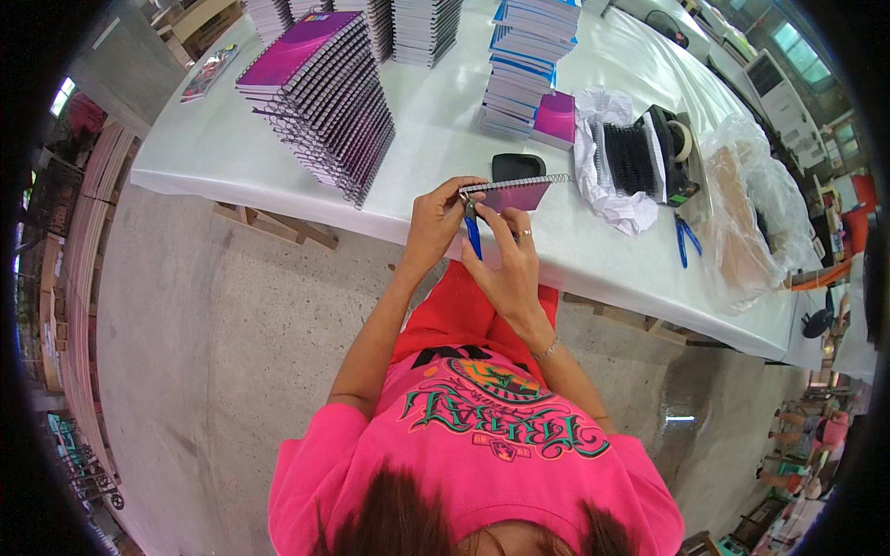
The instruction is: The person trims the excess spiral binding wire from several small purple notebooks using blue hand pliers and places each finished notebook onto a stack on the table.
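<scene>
A purple spiral-bound notebook (519, 197) is held over the table's near edge, its wire coil running along the upper side and past the right end. My left hand (436, 224) pinches the notebook's left end by the coil. In my right hand (508, 269) is a pair of blue-handled pliers (474, 233), fingers closed around the handles. The pliers' jaws meet the coil's left end, close to my left fingertips; whether they bite the wire is too small to tell. Just behind the notebook lies a black rounded object (517, 167).
A tall leaning stack of purple spiral notebooks (324, 111) stands at left. Unbound books (527, 69) are piled at the back middle. To the right are black coils (632, 159) in white paper, a second blue-handled pair of pliers (687, 243) and clear plastic (760, 204) on the white-covered table (593, 264).
</scene>
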Available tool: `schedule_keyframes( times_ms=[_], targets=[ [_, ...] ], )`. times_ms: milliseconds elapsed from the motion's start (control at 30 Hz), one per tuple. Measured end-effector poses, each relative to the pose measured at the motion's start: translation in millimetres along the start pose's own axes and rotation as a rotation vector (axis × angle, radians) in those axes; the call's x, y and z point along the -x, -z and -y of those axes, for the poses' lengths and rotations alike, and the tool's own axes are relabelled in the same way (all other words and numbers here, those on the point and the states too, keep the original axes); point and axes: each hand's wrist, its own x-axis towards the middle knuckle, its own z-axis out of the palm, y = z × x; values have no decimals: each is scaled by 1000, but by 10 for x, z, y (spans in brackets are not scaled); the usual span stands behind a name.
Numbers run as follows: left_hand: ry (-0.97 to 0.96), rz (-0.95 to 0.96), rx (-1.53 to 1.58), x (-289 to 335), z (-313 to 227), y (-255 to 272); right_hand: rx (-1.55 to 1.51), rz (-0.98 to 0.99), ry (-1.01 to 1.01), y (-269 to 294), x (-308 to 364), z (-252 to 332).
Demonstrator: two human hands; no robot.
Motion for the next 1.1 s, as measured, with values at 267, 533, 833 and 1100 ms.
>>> schedule_keyframes(
  times_ms=[267,533,833,1100],
  targets=[
    [-8,-38,-14,29,-42,-75,-88,34,-37,-5,15,-11],
    [-193,-158,-300,53,-130,-130,-1295,607,-780,421,-354,-207],
    [-380,-464,-280,-231,-1531,574,278,156,10,777,-270,-1355],
    [-485,-680,-345,-767,-1995,1660,243,75,30,726,-217,-1356]
  ],
)
